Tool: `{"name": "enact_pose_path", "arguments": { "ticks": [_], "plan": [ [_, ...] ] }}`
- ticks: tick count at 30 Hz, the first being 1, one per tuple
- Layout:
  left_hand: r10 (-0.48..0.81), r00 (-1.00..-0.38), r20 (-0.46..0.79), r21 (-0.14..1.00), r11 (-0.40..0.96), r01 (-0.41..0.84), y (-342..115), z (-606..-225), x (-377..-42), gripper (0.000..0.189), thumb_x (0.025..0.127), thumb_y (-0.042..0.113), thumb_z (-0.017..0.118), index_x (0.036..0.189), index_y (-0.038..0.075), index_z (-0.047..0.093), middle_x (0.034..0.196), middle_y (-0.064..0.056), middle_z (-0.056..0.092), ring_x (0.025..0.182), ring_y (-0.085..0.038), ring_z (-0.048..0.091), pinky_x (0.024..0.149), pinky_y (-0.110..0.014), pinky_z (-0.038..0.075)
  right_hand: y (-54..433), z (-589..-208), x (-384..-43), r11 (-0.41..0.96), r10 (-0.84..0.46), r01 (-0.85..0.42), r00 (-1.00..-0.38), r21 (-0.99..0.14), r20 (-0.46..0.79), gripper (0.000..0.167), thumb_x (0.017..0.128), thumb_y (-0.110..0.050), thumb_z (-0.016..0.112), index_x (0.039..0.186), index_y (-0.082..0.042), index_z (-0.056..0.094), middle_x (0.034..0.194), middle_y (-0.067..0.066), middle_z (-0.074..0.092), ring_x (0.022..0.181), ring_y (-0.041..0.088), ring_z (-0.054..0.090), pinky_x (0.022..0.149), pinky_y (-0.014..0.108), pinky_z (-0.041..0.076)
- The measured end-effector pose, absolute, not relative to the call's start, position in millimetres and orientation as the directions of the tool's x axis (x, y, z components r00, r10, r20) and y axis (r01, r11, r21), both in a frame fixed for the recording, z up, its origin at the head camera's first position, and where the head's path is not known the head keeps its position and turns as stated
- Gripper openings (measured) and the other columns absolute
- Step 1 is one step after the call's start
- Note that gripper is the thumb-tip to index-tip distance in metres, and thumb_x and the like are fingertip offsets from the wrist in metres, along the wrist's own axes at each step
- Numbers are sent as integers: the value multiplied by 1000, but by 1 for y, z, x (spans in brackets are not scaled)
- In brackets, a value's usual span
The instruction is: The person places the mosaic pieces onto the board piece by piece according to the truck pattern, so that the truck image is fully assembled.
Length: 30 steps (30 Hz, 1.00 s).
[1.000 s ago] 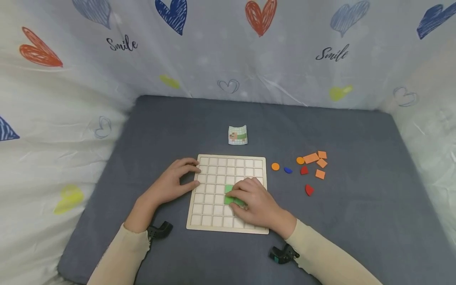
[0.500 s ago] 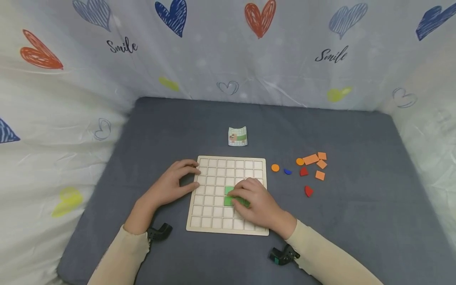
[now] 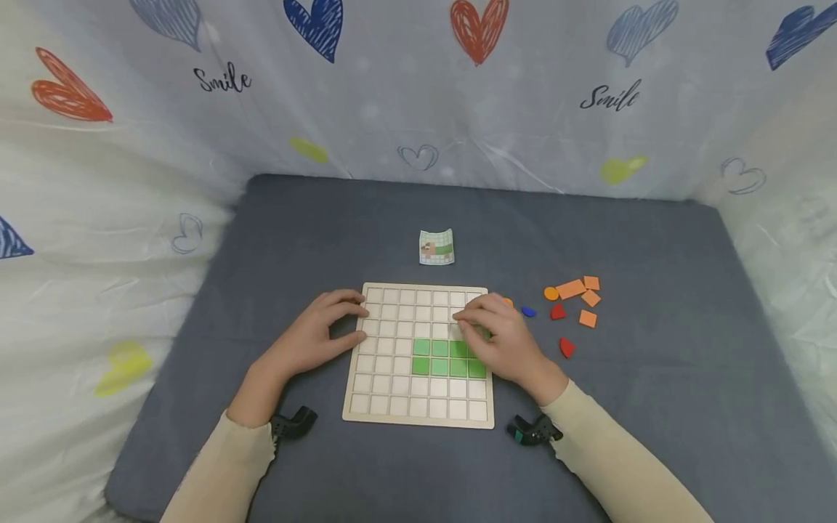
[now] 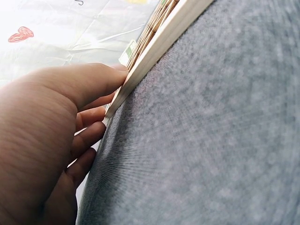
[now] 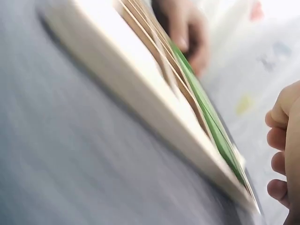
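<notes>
A pale wooden grid board [image 3: 418, 422] lies flat on the grey surface. My left hand [image 3: 320, 327] rests at its left edge, fingertips and thumb against the rim [image 4: 154, 46], fingers relaxed. Two rows of green square tiles [image 3: 439, 357] fill cells in the right half of the board. My right hand [image 3: 502, 335] hovers over the board's upper right part, fingers loosely bent, and no piece shows in it. It covers the right end of the upper green row. In the right wrist view its curled fingers [image 5: 277, 163] stand apart from the board.
Behind the board lies a small picture card [image 3: 436, 248]. To the right are a blue half-round piece [image 3: 528, 311], red pieces [image 3: 567, 348], orange rectangular pieces [image 3: 571, 289] and an orange disc [image 3: 551, 293]. Another orange disc [image 3: 508, 301] is partly hidden by my right hand.
My right hand has lifted off the green tiles and moved up and right toward the board's right edge, uncovering the tile rows. The left hand stays at the left edge.
</notes>
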State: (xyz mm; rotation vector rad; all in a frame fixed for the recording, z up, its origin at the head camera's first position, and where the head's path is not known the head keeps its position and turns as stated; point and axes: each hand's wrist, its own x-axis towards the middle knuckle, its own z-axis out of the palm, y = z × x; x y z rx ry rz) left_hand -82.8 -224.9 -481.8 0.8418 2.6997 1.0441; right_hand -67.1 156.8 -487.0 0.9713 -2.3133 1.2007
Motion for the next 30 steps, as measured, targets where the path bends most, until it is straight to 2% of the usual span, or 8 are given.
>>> {"name": "enact_pose_path", "arguments": {
  "ticks": [6, 10, 15, 21, 30],
  "plan": [
    [540, -838, 73, 652, 610, 450, -223, -484, -83, 38, 102, 30, 83, 137, 17, 73, 158, -6, 55, 149, -33, 46, 120, -58, 42, 194, -485, -89, 480, -295, -621, -779, -619, 553, 12, 99, 0, 77, 108, -3, 84, 103, 4, 75, 85, 18, 60, 72, 31, 47],
    [548, -831, 94, 653, 597, 467, -222, -483, -84, 38, 102, 29, 83, 136, 16, 73, 157, -7, 56, 148, -34, 48, 119, -59, 43, 219, -482, -99, 550, -237, -558, -818, -621, 525, 13, 101, -2, 75, 111, -3, 84, 104, 5, 76, 89, 20, 63, 75, 32, 48],
    [542, -835, 95, 658, 596, 461, -223, -481, -84, 38, 101, 27, 84, 136, 16, 74, 156, -6, 56, 147, -33, 48, 118, -57, 43, 247, -477, -107, 637, -235, -511, -842, -578, 485, 17, 102, -3, 72, 115, -2, 83, 109, 8, 76, 92, 24, 61, 79, 36, 46],
    [541, -837, 82, 655, 603, 454, -225, -481, -84, 38, 101, 27, 84, 136, 16, 74, 157, -5, 55, 147, -31, 48, 119, -56, 43, 281, -472, -112, 717, -200, -420, -888, -557, 413, 23, 99, 0, 70, 119, -1, 81, 115, 14, 74, 101, 33, 61, 88, 49, 47],
    [539, -839, 78, 658, 605, 450, -223, -479, -83, 38, 101, 27, 84, 136, 16, 74, 157, -5, 56, 148, -32, 48, 119, -57, 43, 325, -471, -109, 767, -105, -248, -958, -592, 266, 31, 101, -5, 61, 126, -4, 80, 124, 14, 69, 105, 32, 53, 85, 49, 40]
  ]
}}
